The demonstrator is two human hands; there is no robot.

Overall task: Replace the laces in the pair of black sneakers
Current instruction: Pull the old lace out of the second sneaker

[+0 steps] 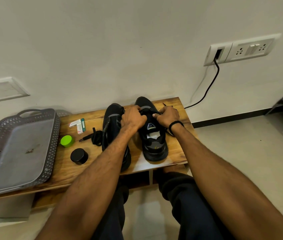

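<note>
Seen from the head camera, both hands are working at the eyelets of the right-hand sneaker point(156, 146), which is standing toe to the wall on the wooden bench point(175, 149) beside the other sneaker point(111, 122). The left hand point(133, 117) is curling its fingers tight over the lace point(165, 105); the right hand point(168, 116) is pinching it, the tip poking out beyond. I'd say threading is under way here; next comes drawing the end through evenly. A loose lace point(95, 137) is lying nearby

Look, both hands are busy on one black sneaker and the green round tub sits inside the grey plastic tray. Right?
Not inside: the head view shows the green round tub on the wooden table beside the grey plastic tray; left hand and right hand are on one black sneaker.
</note>
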